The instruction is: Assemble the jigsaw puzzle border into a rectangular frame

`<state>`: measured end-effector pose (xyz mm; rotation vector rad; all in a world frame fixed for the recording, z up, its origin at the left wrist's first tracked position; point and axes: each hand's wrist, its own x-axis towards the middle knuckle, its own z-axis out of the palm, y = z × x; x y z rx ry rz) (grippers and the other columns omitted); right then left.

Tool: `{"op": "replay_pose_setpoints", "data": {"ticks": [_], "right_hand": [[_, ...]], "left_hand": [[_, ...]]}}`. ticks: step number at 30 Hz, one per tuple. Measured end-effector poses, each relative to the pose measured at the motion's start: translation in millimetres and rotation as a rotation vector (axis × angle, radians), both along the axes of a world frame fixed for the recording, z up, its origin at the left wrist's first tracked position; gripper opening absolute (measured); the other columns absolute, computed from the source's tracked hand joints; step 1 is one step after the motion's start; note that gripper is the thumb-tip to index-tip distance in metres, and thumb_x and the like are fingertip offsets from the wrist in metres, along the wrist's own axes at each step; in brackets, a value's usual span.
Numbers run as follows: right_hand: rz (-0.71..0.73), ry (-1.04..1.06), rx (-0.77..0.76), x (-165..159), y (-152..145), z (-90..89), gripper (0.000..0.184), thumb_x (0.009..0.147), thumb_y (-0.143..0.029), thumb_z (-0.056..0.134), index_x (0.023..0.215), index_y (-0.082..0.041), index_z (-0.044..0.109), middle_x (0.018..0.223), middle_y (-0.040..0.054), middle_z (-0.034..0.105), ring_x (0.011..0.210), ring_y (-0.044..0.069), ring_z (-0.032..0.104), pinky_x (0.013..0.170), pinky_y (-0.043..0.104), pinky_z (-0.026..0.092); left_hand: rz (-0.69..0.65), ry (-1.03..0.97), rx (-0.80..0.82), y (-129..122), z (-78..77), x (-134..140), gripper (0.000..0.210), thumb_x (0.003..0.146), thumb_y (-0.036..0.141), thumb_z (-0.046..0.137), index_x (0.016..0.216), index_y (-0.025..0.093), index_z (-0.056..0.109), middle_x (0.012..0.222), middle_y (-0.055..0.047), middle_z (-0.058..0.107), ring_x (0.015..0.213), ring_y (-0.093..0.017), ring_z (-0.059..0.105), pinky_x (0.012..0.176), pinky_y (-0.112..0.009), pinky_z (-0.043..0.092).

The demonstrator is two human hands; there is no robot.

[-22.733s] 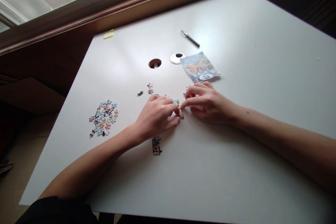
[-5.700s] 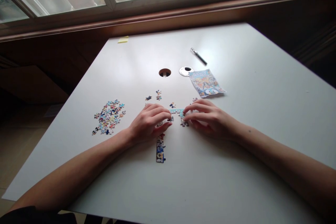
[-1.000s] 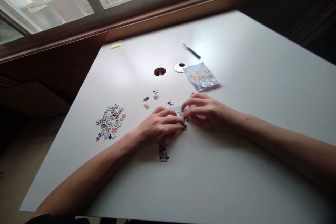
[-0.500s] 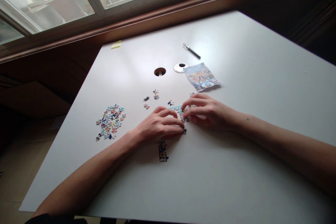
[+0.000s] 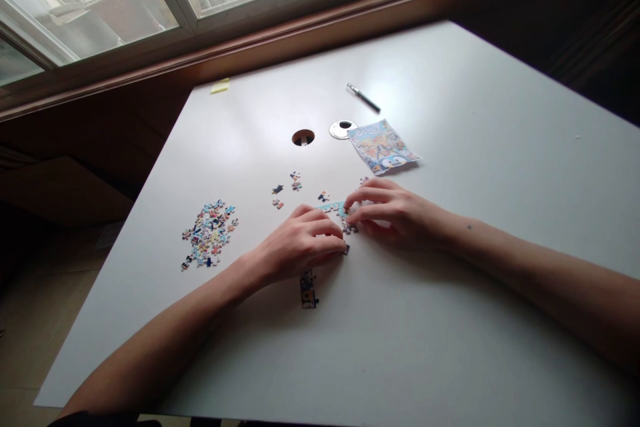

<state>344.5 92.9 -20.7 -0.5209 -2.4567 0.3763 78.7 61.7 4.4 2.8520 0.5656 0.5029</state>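
Observation:
My left hand (image 5: pixel 309 240) is closed, its fingertips pinching a small dark jigsaw piece (image 5: pixel 347 249) just above the table. Facing it from the right, my right hand (image 5: pixel 387 207) has curved fingers set against the right side of a joined jigsaw section (image 5: pixel 330 207), which is light blue along its top. The left hand hides much of that section's lower area. Below the left hand lies a dark joined strip of jigsaw pieces (image 5: pixel 309 292), its upper end in the hand's shadow.
A heap of loose jigsaw pieces (image 5: pixel 209 233) lies at the left of the white table (image 5: pixel 425 347). A few pieces (image 5: pixel 278 189) are scattered beyond my left hand. Farther back are a picture sheet (image 5: pixel 384 147), a pen (image 5: pixel 363 98), a round cover (image 5: pixel 342 130) and a cable hole (image 5: pixel 303 138).
My left fingers have drawn slightly left and closed more, and the dark piece has shifted left with them. My right hand keeps its place at the joined section.

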Motion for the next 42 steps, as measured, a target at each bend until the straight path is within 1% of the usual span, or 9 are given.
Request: {"op": "replay_pose_setpoints", "data": {"ticks": [5, 8, 12, 15, 21, 24, 30, 37, 42], "right_hand": [[0.004, 0.005, 0.004, -1, 0, 0.3, 0.020, 0.090, -0.012, 0.061, 0.098, -0.026, 0.072, 0.110, 0.0064, 0.071, 0.094, 0.020, 0.057, 0.084, 0.038, 0.049], [-0.003, 0.000, 0.011, -1, -1, 0.7, 0.020, 0.089, -0.012, 0.062, 0.099, -0.026, 0.072, 0.110, 0.0060, 0.071, 0.093, 0.020, 0.057, 0.084, 0.038, 0.049], [-0.002, 0.005, 0.002, -1, -1, 0.7, 0.020, 0.090, -0.012, 0.062, 0.099, -0.026, 0.072, 0.110, 0.0058, 0.071, 0.094, 0.020, 0.057, 0.084, 0.038, 0.049], [0.005, 0.012, -0.009, -1, -1, 1.3, 0.018, 0.091, -0.013, 0.062, 0.099, -0.025, 0.072, 0.110, 0.0064, 0.072, 0.095, 0.021, 0.057, 0.084, 0.038, 0.049], [0.008, 0.023, -0.011, -1, -1, 2.3, 0.018, 0.090, -0.012, 0.063, 0.099, -0.025, 0.072, 0.110, 0.0063, 0.072, 0.095, 0.020, 0.056, 0.084, 0.038, 0.049], [0.008, 0.023, -0.009, -1, -1, 2.4, 0.017, 0.090, -0.012, 0.063, 0.098, -0.024, 0.072, 0.109, 0.0063, 0.072, 0.093, 0.020, 0.056, 0.083, 0.038, 0.049], [0.017, 0.007, 0.001, -1, 0, 1.8, 0.022, 0.089, -0.010, 0.062, 0.103, -0.024, 0.072, 0.110, 0.0067, 0.071, 0.094, 0.021, 0.055, 0.084, 0.039, 0.049], [0.009, 0.014, 0.000, -2, 0, 2.0, 0.019, 0.090, -0.012, 0.063, 0.100, -0.025, 0.072, 0.109, 0.0063, 0.072, 0.092, 0.020, 0.056, 0.084, 0.038, 0.049], [0.011, 0.016, -0.003, -1, 0, 1.0, 0.019, 0.089, -0.012, 0.064, 0.100, -0.025, 0.072, 0.111, 0.0062, 0.071, 0.094, 0.020, 0.056, 0.085, 0.038, 0.049]], "left_hand": [[0.018, -0.039, -0.019, 0, -0.4, 0, 0.014, 0.102, 0.027, 0.057, 0.101, 0.023, 0.071, 0.105, -0.002, 0.076, 0.097, -0.015, 0.065, 0.089, -0.032, 0.042], [0.042, -0.104, 0.016, 2, -2.2, 4, 0.012, 0.100, 0.026, 0.060, 0.101, 0.024, 0.071, 0.105, 0.000, 0.076, 0.095, -0.015, 0.064, 0.088, -0.031, 0.043], [0.089, -0.175, 0.080, 3, -8.8, 9, 0.010, 0.099, 0.024, 0.062, 0.099, 0.025, 0.072, 0.105, 0.002, 0.076, 0.094, -0.015, 0.063, 0.088, -0.032, 0.044], [0.098, -0.125, 0.107, 3, -10.2, 9, 0.012, 0.101, 0.026, 0.060, 0.100, 0.024, 0.071, 0.104, 0.000, 0.076, 0.096, -0.017, 0.062, 0.088, -0.033, 0.043], [0.110, 0.023, 0.104, -3, -1.5, 9, 0.017, 0.105, 0.025, 0.053, 0.108, 0.021, 0.069, 0.110, -0.002, 0.075, 0.103, -0.018, 0.063, 0.093, -0.034, 0.042], [0.114, 0.042, 0.137, -5, 0.6, 11, 0.019, 0.105, 0.024, 0.051, 0.114, 0.021, 0.068, 0.117, -0.002, 0.074, 0.108, -0.018, 0.063, 0.095, -0.035, 0.042], [0.110, 0.034, 0.217, -8, -0.3, 12, 0.019, 0.103, 0.023, 0.055, 0.116, 0.020, 0.069, 0.123, -0.004, 0.073, 0.110, -0.019, 0.064, 0.095, -0.035, 0.043], [0.074, 0.036, 0.212, -10, -0.1, 14, 0.016, 0.104, 0.023, 0.054, 0.110, 0.021, 0.069, 0.114, -0.001, 0.076, 0.107, -0.017, 0.065, 0.094, -0.034, 0.042], [0.062, 0.055, 0.219, -10, 0.4, 15, 0.017, 0.105, 0.021, 0.053, 0.109, 0.021, 0.069, 0.111, -0.001, 0.076, 0.105, -0.016, 0.065, 0.092, -0.034, 0.042]]}}
